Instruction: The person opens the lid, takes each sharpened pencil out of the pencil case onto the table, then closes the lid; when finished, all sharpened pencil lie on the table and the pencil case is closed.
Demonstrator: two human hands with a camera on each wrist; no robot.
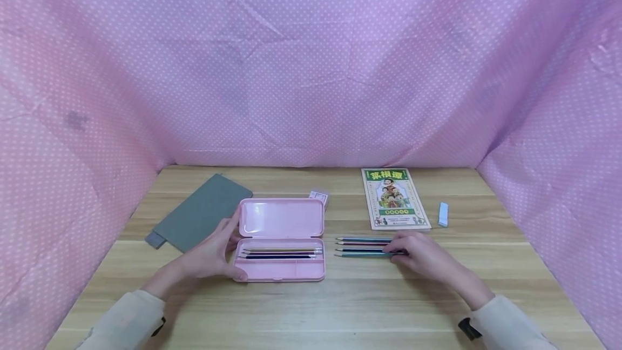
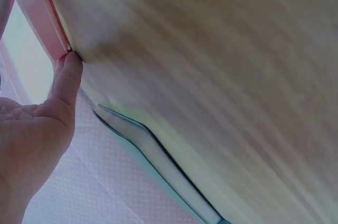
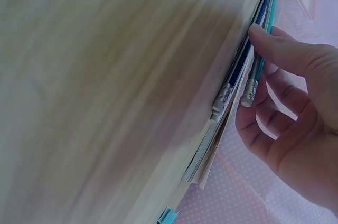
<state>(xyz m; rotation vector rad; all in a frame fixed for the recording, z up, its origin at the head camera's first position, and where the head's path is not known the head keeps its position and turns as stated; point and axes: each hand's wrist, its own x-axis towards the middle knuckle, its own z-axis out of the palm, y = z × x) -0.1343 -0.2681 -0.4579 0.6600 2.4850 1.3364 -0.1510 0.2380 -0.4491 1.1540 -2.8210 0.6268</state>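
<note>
A pink pencil case (image 1: 272,271) lies with its lid (image 1: 282,217) raised, several pencils (image 1: 282,256) in its long rear compartment. My left hand (image 1: 209,255) holds the case by its left side, thumb at the front corner and fingers up by the lid. To the right of the case, several pencils lie side by side, tips toward it. My right hand (image 1: 423,253) pinches the nearest one, a teal pencil (image 3: 273,2), close to its eraser end. In the right wrist view that end is raised over a dark blue pencil (image 3: 240,63).
A grey-green notebook (image 1: 204,212) lies at the left, partly behind the left hand. Behind the lid a small white box-like item (image 1: 318,196) peeks out. An illustrated booklet (image 1: 396,199) and a pale blue block (image 1: 443,215) lie back right. Pink dotted cloth (image 1: 330,96) surrounds the table.
</note>
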